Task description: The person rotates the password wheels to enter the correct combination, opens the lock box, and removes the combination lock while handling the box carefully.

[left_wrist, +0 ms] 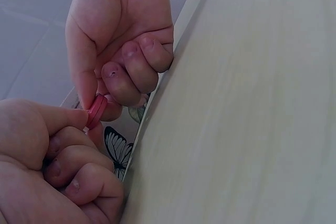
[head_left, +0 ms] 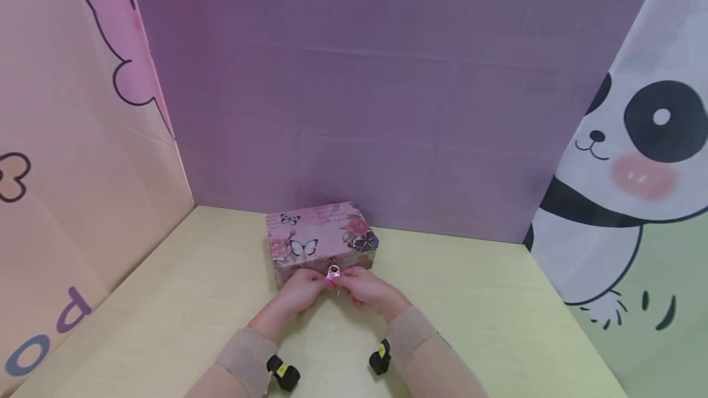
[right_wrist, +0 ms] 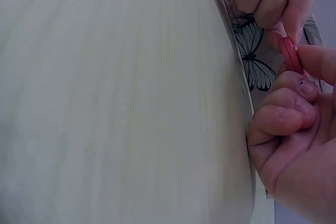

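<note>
The left hand and the right hand both pinch a small, pink, silver-shackled padlock at the front of a low pink box printed with butterflies and roses. Their fingers hide part of the box's front. The box rests on a pale wood-grain table, just before a creased purple backdrop.

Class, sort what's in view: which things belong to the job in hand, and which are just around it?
In the job:
pink padlock, pinched by left hand and right hand
patterned box behind it

Just around:
table
purple backdrop
panda print
black wrist devices
</note>
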Demonstrator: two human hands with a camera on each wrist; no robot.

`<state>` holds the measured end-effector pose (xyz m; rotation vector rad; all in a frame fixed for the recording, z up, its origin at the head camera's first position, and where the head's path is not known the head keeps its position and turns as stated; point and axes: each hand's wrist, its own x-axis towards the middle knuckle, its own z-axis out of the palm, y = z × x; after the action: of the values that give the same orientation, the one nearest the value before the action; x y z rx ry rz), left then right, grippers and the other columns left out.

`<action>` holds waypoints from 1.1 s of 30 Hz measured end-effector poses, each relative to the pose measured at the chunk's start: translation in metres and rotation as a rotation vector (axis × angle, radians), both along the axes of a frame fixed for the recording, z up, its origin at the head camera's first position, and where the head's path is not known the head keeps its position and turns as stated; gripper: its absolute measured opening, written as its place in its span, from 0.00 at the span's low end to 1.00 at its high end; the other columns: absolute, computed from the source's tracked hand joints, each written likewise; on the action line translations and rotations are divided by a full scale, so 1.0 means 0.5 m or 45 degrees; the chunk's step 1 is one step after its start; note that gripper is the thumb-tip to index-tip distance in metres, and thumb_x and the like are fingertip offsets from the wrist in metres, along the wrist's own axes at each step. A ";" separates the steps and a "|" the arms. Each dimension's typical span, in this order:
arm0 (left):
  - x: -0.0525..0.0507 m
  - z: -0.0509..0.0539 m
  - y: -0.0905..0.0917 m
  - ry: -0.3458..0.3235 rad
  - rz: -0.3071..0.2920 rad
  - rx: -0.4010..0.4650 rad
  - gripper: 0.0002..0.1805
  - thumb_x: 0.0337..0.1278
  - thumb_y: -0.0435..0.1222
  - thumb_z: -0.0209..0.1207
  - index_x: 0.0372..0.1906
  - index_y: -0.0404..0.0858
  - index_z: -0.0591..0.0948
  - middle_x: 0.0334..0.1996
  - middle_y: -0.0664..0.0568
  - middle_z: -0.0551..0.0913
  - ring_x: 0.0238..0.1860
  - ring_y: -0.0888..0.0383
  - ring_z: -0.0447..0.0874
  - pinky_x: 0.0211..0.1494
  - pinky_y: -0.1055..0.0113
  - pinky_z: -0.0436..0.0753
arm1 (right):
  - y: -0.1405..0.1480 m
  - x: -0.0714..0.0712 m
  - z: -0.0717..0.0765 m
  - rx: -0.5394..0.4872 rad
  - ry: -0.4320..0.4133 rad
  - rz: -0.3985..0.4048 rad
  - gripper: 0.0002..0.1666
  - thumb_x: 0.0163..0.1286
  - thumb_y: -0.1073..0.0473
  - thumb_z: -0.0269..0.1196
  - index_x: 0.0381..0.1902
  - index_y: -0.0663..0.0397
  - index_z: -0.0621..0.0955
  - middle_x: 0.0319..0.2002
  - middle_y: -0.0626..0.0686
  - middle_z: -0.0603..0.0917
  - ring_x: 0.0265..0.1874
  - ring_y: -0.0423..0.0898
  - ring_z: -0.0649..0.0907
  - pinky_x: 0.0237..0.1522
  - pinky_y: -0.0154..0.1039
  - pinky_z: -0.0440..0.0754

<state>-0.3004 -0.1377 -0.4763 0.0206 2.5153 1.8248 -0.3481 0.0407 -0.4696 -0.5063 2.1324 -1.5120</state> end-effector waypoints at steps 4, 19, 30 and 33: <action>0.001 0.001 -0.001 0.007 -0.001 0.004 0.10 0.65 0.31 0.59 0.36 0.26 0.85 0.14 0.59 0.66 0.14 0.64 0.60 0.20 0.70 0.62 | -0.001 0.002 0.004 0.007 0.010 0.002 0.17 0.77 0.57 0.57 0.45 0.71 0.81 0.18 0.44 0.66 0.12 0.37 0.62 0.16 0.32 0.60; 0.001 -0.001 0.002 0.032 -0.002 0.010 0.09 0.64 0.31 0.61 0.36 0.26 0.86 0.21 0.52 0.74 0.19 0.62 0.64 0.24 0.69 0.65 | 0.000 0.001 0.003 0.025 0.009 -0.011 0.18 0.78 0.56 0.56 0.46 0.69 0.82 0.18 0.44 0.66 0.12 0.38 0.62 0.16 0.32 0.60; 0.002 0.000 0.001 0.018 -0.004 -0.002 0.10 0.65 0.32 0.60 0.37 0.26 0.85 0.23 0.49 0.77 0.17 0.62 0.64 0.24 0.68 0.66 | -0.003 -0.002 -0.002 0.029 0.002 -0.035 0.19 0.79 0.53 0.55 0.42 0.65 0.82 0.20 0.45 0.67 0.14 0.39 0.63 0.17 0.32 0.60; 0.002 0.000 0.001 0.023 -0.006 -0.010 0.10 0.66 0.32 0.60 0.37 0.26 0.85 0.23 0.49 0.77 0.19 0.62 0.65 0.25 0.68 0.67 | -0.003 -0.001 0.000 0.032 0.000 -0.039 0.19 0.79 0.53 0.55 0.43 0.66 0.82 0.20 0.45 0.67 0.14 0.39 0.63 0.17 0.32 0.60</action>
<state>-0.2992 -0.1371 -0.4763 0.0435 2.5324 1.8209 -0.3483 0.0391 -0.4697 -0.4669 2.1653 -1.4996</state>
